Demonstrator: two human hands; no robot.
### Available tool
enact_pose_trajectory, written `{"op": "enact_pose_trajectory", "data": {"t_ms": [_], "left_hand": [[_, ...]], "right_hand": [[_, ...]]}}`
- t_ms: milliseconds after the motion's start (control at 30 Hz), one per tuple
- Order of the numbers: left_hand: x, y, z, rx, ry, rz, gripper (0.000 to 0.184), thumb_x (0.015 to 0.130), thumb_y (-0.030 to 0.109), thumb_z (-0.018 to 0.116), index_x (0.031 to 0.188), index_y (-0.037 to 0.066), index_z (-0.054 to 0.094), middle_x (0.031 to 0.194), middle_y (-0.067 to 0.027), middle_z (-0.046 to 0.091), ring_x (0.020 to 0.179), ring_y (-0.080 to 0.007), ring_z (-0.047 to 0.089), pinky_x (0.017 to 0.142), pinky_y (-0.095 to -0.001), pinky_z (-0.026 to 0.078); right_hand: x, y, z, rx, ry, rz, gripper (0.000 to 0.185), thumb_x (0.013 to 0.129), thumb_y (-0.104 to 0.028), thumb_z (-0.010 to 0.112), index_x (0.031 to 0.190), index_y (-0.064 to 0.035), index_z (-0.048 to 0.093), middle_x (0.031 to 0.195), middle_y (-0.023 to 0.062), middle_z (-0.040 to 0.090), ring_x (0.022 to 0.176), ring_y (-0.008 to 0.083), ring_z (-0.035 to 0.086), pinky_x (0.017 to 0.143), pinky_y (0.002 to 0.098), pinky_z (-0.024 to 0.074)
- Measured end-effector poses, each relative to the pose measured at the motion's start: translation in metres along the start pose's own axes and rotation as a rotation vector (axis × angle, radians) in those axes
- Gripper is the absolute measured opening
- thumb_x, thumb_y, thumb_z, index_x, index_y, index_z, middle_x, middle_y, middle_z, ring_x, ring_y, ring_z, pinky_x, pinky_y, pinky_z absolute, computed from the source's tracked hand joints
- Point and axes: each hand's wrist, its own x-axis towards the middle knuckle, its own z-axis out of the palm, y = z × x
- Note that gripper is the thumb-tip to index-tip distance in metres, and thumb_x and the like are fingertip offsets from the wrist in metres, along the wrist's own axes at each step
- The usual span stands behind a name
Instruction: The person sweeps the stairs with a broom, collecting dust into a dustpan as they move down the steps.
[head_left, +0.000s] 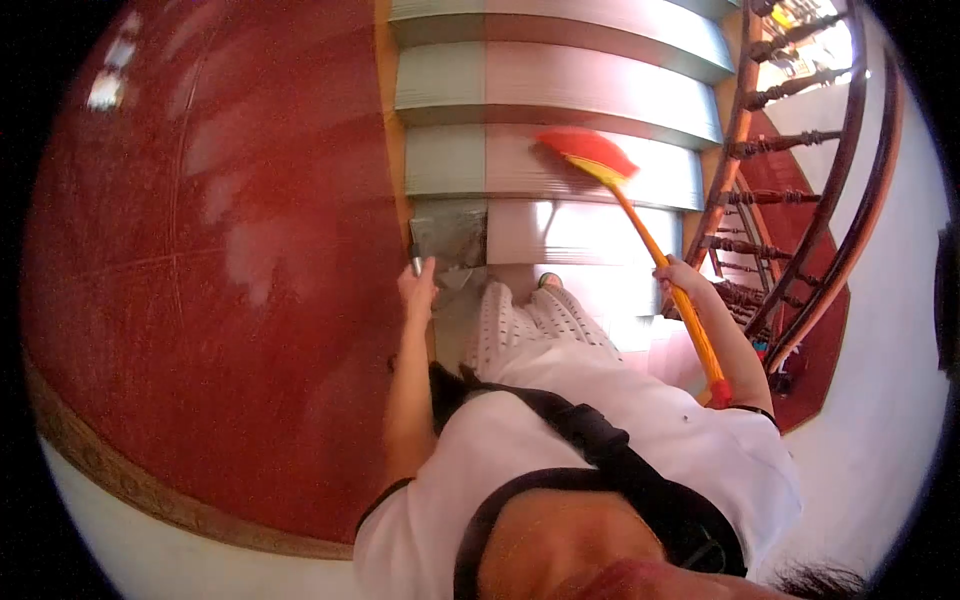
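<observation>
My right hand (680,277) is wrapped round the orange handle of a broom (653,243). Its red bristles, slightly blurred, are over a stair step ahead of me, and the handle's red end lies along my forearm. At the left side of the stairs, my left hand (417,285) is closed on the short metal handle of what looks like a grey metal dustpan (450,238). The dustpan rests by the left wall, apart from the broom head; its lower part is hard to make out.
Pale green and pink stairs (600,75) rise ahead of me. A dark red wall (250,250) runs along the left. A curved wooden banister (835,200) with turned balusters borders the right side. My sandalled foot (549,281) stands on a step.
</observation>
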Motion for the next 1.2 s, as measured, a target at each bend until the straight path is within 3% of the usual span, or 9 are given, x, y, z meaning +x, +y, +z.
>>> {"op": "enact_pose_trajectory", "data": {"t_ms": [133,267,467,733,833,900,1067,1100,1200], "left_hand": [[0.004,0.003,-0.007,0.052,0.026,0.08,0.027,0.074,0.027,0.056,0.064,0.006,0.042,0.047,0.0006,0.036,0.037,-0.0087,0.038,0.036,-0.0231,0.033],[0.017,0.0,-0.015,0.065,0.053,0.077,0.024,0.073,0.026,0.056,0.068,0.006,0.045,0.047,0.0004,0.037,0.037,-0.0088,0.038,0.036,-0.0246,0.033],[0.011,-0.001,-0.019,0.046,0.052,0.153,0.027,0.07,0.027,0.059,0.067,0.001,0.051,0.048,-0.002,0.044,0.038,-0.0114,0.043,0.036,-0.0267,0.033],[0.01,0.007,-0.015,0.096,0.05,0.145,0.026,0.07,0.028,0.058,0.067,0.003,0.05,0.048,-0.0024,0.044,0.037,-0.0113,0.042,0.036,-0.0268,0.034],[0.007,0.007,-0.017,0.121,-0.015,0.092,0.025,0.071,0.026,0.058,0.068,0.004,0.05,0.05,-0.0028,0.045,0.037,-0.0109,0.042,0.036,-0.0263,0.034],[0.009,0.001,-0.017,0.032,-0.001,0.136,0.025,0.071,0.026,0.058,0.067,0.003,0.05,0.05,-0.0028,0.045,0.037,-0.0108,0.042,0.036,-0.0253,0.034],[-0.001,0.002,-0.016,0.051,0.034,0.141,0.025,0.07,0.025,0.058,0.067,0.002,0.049,0.05,-0.0022,0.044,0.038,-0.0106,0.042,0.036,-0.0252,0.033],[-0.002,0.002,-0.016,0.054,0.051,0.113,0.025,0.07,0.025,0.059,0.067,0.002,0.049,0.05,-0.0022,0.044,0.038,-0.0106,0.042,0.036,-0.0254,0.033],[-0.005,0.008,-0.015,0.08,0.041,0.081,0.025,0.071,0.026,0.058,0.069,0.004,0.048,0.05,-0.0005,0.041,0.039,-0.0096,0.041,0.036,-0.0236,0.033]], "right_hand": [[0.066,-0.008,0.037,0.552,-0.083,0.025,0.008,0.07,0.0,0.046,0.071,-0.0018,0.038,0.047,0.0016,0.038,0.037,0.0104,0.039,0.034,0.0209,0.032],[0.066,-0.055,0.127,0.276,-0.24,0.05,0.01,0.071,-0.003,0.046,0.064,-0.0023,0.038,0.047,0.0013,0.038,0.036,0.0095,0.037,0.033,0.0205,0.0312],[0.056,-0.12,0.138,0.1,-0.426,-0.017,0.007,0.075,-0.006,0.043,0.071,-0.0051,0.037,0.049,0.0001,0.038,0.033,0.0059,0.036,0.026,0.0163,0.0304],[0.139,-0.135,0.222,-0.348,-0.623,-0.072,0.012,0.069,-0.014,0.041,0.061,-0.006,0.045,0.047,0.0041,0.042,0.039,0.0165,0.044,0.036,0.0302,0.0348],[0.094,-0.096,0.179,-1.142,-0.478,-0.231,0.013,0.065,-0.012,0.046,0.07,0.0002,0.046,0.052,0.0082,0.047,0.046,0.0198,0.048,0.041,0.0323,0.0382],[0.025,-0.101,0.151,-1.179,-0.552,0.017,0.044,0.065,-0.011,0.048,0.103,0.0074,0.035,0.058,0.0126,0.05,0.052,0.0205,0.05,0.045,0.033,0.0409],[-0.083,-0.127,0.111,-1.179,-0.423,0.128,0.056,0.07,-0.014,0.048,0.113,0.0057,0.018,0.074,0.0123,0.051,0.057,0.0175,0.05,0.045,0.0298,0.041],[-0.072,-0.127,0.104,-1.067,-0.357,0.068,0.054,0.07,-0.014,0.048,0.112,0.0054,0.02,0.077,0.0122,0.051,0.058,0.0168,0.05,0.045,0.028,0.0407],[0.045,-0.118,0.112,-0.735,-0.298,-0.159,0.013,0.071,-0.012,0.046,0.063,-0.0023,0.043,0.044,0.0041,0.042,0.043,0.0157,0.045,0.039,0.0274,0.0372]]}}
